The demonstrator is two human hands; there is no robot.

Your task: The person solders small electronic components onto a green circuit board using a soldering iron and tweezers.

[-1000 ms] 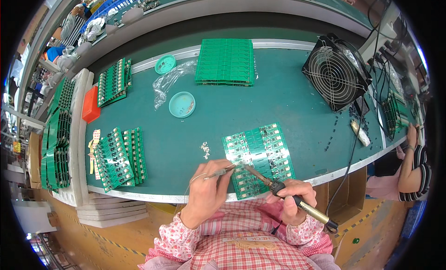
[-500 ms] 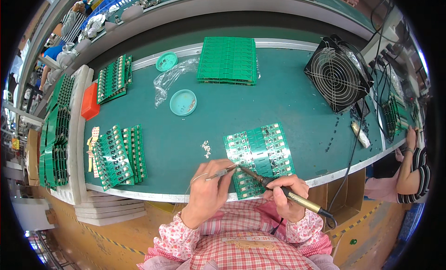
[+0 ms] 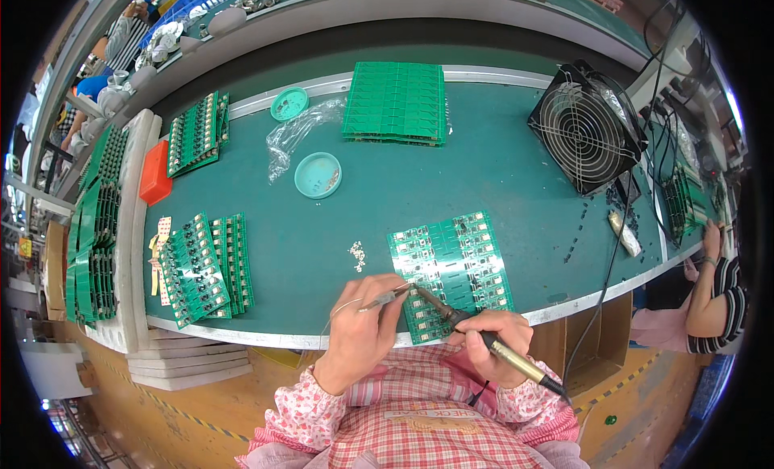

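A green circuit board panel (image 3: 451, 267) with rows of small components lies at the table's front edge, slightly turned. My right hand (image 3: 501, 344) is closed around a soldering iron (image 3: 516, 360), whose tip points up and left to the panel's left part. My left hand (image 3: 363, 324) pinches slim metal tweezers (image 3: 385, 300), their point meeting the iron's tip over the board. A thin wire (image 3: 332, 317) curves beside the left hand. Whether the tips touch a component is too small to tell. Tiny pale parts (image 3: 356, 256) lie loose left of the panel.
Component-filled boards (image 3: 197, 271) lie at left, near a red box (image 3: 156, 173). Two turquoise dishes (image 3: 318, 176) and clear plastic wrap (image 3: 302, 130) sit behind, beside stacked green panels (image 3: 393, 102). A black fan (image 3: 584, 130) stands right, with cables; another person's arm (image 3: 709, 300) is beyond.
The back end of the soldering iron has tilted lower, and my right hand has shifted slightly with it. My left hand and the tweezers stay nearly in place.
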